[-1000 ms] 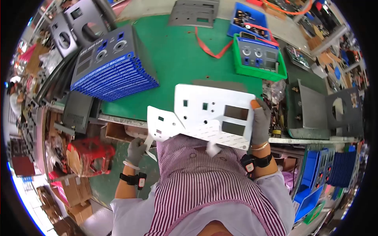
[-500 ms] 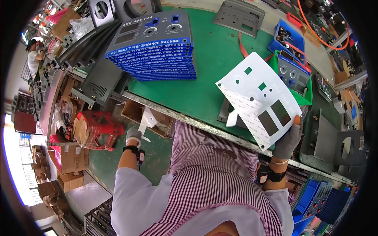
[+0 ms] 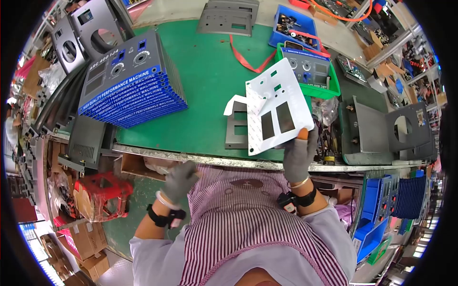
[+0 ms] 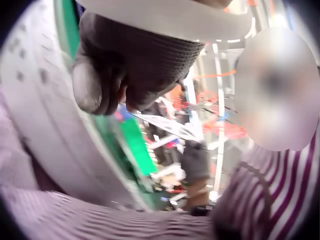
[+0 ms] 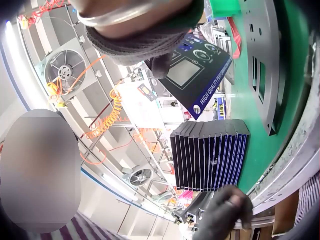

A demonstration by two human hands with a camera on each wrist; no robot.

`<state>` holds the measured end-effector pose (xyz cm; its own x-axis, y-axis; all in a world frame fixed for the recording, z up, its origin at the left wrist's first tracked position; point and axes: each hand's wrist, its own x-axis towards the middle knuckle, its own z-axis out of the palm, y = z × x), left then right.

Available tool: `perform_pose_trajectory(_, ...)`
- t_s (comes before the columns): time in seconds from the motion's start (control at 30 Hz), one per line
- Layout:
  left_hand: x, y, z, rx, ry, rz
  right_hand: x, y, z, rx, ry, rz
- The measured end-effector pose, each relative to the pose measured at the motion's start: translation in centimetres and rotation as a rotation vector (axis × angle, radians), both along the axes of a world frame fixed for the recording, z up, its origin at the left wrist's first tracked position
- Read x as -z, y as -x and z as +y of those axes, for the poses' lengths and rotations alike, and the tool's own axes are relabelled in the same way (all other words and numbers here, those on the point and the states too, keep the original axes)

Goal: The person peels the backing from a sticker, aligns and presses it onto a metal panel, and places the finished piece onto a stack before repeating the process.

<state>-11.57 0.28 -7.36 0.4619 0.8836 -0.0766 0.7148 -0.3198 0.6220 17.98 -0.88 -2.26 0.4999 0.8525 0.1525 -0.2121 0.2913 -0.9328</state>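
Left hand (image 3: 180,181) closer to apron (image 3: 238,209), right hand (image 3: 299,159) (still) gripping sheet (image 3: 291,95)

**Panel sheet (image 3: 295,95) off the desk (image 3: 205,71), tilted**

Hanging over the right half, lower corner nearing the front edge. White back is facing up, showing two big rectangular cutouts, smaller square ones, round holes. Dark printed face with blue band is facing down. White flap (image 3: 234,103) is sticking out left.

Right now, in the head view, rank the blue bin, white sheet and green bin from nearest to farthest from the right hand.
From the right hand:
1. White sheet, gripped in it.
2. Green bin, beyond it on the bench.
3. Blue bin, behind the green one.
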Motion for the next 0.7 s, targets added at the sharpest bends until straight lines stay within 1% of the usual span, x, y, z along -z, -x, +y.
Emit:
perform_pose_trajectory(0.07, -3.9, -4.3, -0.7, 0.016, -0.181, -0.258, -0.4, 1.0, 0.2, -0.008, -0.029, -0.055)
perform_pose_trajectory(0.13, -6.1, -7.4, -0.3, 0.064, -0.336, -0.318, -0.4, 1.6, -0.1, -0.031, -0.027, -0.093)
perform_pose_trajectory(0.23, -6.6, -9.6, 0.4, 0.091, -0.337, -0.276, -1.6, 2.1, -0.4, -0.051, -0.034, -0.032)
perform_pose_trajectory(0.27, -6.3, -9.8, 0.6, 0.105, -0.328, -0.305, -1.8, 2.0, -0.6, -0.049, -0.034, -0.014)
perform_pose_trajectory(0.3, -5.8, -9.8, 0.7, 0.122, -0.314, -0.333, -0.8, 1.0, -1.1, -0.071, 0.028, -0.004)
perform_pose_trajectory(0.4, -6.4, -10.3, 0.6, 0.122, -0.217, -0.431, -1.1, 1.1, -1.1, -0.09, -0.073, 0.12)
perform_pose_trajectory(0.43, -6.7, -10.3, 0.5, 0.112, -0.176, -0.462, -1.3, 1.2, -1.1, -0.071, -0.067, 0.109)
perform_pose_trajectory(0.53, -6.0, -10.5, 0.5, 0.144, -0.156, -0.457, -1.6, 1.2, -1.4, -0.053, -0.008, 0.011)
perform_pose_trajectory(0.57, -5.4, -10.5, 0.5, 0.103, 0.059, -0.598, -1.9, 1.4, -1.4, -0.058, -0.009, 0.073)
perform_pose_trajectory(0.63, -4.3, -10.6, 0.5, 0.012, 0.492, -0.867, -2.1, 1.3, -1.8, -0.106, -0.039, 0.08)
perform_pose_trajectory(0.7, -4.6, -10.5, 0.5, 0.04, 0.682, -1.024, -2.3, 1.2, -1.9, -0.141, -0.068, 0.096)
